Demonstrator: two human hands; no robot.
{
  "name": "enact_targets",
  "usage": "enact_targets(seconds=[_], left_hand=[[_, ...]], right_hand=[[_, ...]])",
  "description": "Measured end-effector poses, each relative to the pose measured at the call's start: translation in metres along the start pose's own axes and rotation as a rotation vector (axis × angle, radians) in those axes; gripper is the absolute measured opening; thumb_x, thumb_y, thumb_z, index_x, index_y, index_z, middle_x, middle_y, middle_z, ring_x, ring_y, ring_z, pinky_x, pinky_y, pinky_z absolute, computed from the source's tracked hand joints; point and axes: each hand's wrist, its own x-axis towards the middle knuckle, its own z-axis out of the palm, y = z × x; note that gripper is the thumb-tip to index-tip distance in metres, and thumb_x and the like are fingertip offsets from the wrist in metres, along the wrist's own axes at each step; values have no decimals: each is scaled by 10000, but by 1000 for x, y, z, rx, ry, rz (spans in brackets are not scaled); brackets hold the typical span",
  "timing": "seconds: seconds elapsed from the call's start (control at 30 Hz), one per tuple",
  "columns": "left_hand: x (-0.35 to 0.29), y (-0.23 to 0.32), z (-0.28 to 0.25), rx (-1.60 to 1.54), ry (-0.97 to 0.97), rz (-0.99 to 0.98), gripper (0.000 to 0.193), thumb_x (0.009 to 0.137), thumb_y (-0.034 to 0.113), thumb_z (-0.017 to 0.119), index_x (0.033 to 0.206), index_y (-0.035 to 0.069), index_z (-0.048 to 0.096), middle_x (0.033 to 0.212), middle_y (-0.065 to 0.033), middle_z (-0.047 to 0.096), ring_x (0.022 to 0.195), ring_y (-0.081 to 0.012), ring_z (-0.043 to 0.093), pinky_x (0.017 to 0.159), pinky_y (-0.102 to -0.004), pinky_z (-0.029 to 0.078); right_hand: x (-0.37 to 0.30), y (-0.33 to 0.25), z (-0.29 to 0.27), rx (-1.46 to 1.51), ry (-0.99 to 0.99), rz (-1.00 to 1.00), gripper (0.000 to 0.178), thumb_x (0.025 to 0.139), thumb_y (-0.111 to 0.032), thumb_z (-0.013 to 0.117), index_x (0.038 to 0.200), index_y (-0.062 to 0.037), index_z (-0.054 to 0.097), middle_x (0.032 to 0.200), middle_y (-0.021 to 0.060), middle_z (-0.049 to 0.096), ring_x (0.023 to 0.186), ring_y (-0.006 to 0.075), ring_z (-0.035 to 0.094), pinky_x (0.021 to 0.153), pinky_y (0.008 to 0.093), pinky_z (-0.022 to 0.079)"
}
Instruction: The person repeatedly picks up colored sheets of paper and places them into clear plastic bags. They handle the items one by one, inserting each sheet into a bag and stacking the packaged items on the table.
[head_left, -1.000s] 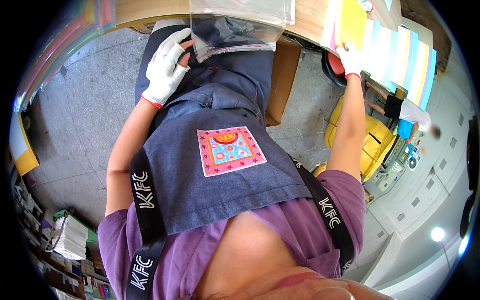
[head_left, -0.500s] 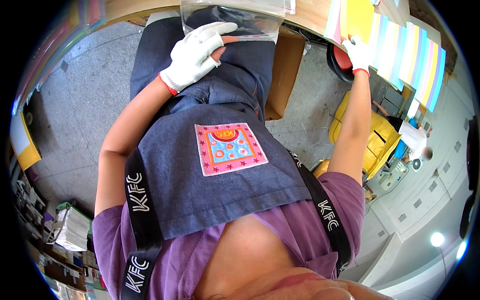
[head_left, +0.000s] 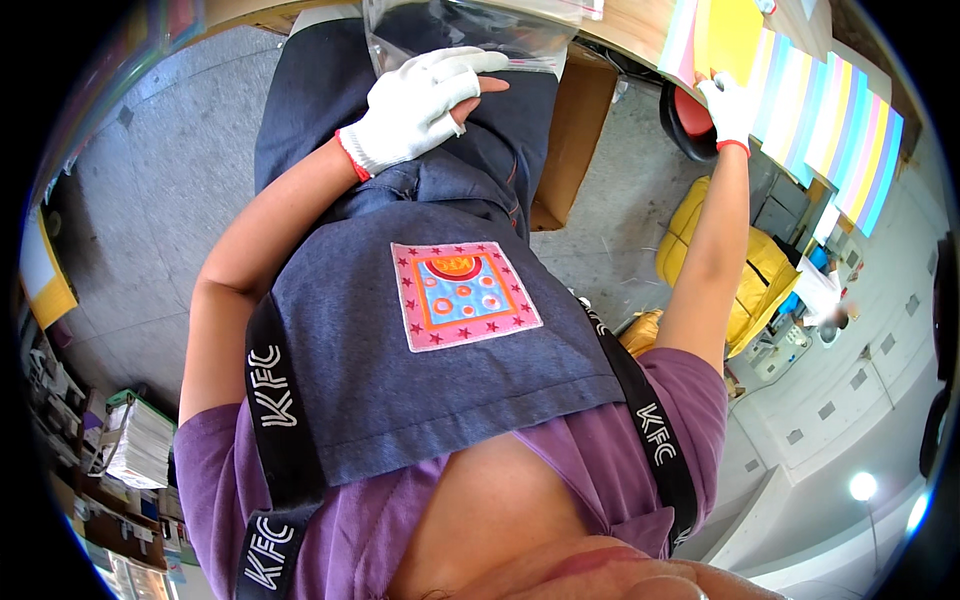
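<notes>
My left hand (head_left: 425,108), in a white knit glove with bare fingertips at the thumb side, hovers over my lap with its fingers stretched out. Just beyond it, at the table edge, lies a clear plastic bag (head_left: 470,38); whether the fingertips touch the bag I cannot tell. Out to the right, my gloved right hand (head_left: 727,108) has its bare fingertips closed at the near edge of a yellow paper sheet (head_left: 728,40). That sheet lies on top of other coloured paper. Fanned stacks of striped coloured paper (head_left: 815,115) extend to its right.
The wooden table (head_left: 625,30) runs across the top. Below its edge stand an open cardboard box (head_left: 578,140) and a red and black round object (head_left: 690,118). A yellow bulky bag (head_left: 740,270) sits on the right, with another person (head_left: 820,290) behind it. Bundled papers (head_left: 140,445) are at lower left.
My left hand has shifted right and drawn back slightly from the bag's edge. My right hand stays at the yellow sheet. The whole view has tilted a little.
</notes>
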Motion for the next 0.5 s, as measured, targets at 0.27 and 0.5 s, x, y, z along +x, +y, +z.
enact_targets(seconds=[0.27,0.5], left_hand=[[46,5,45,-902,-194,-529,375,975,284,493,1287,81,537,1227,-60,605,1071,-185,592,957,-309,447],[183,24,117,-1558,-313,-893,627,954,448,522,1423,54,386,1482,-228,340,1350,-376,363,1085,-451,359]], right_hand=[[1,-8,-11,-105,-39,-30,426,786,-438,614,951,-46,645,918,214,669,876,373,636,777,422,491],[0,-3,-16,-175,-27,-63,477,784,-481,610,977,-46,653,912,230,665,889,397,634,777,453,496]])
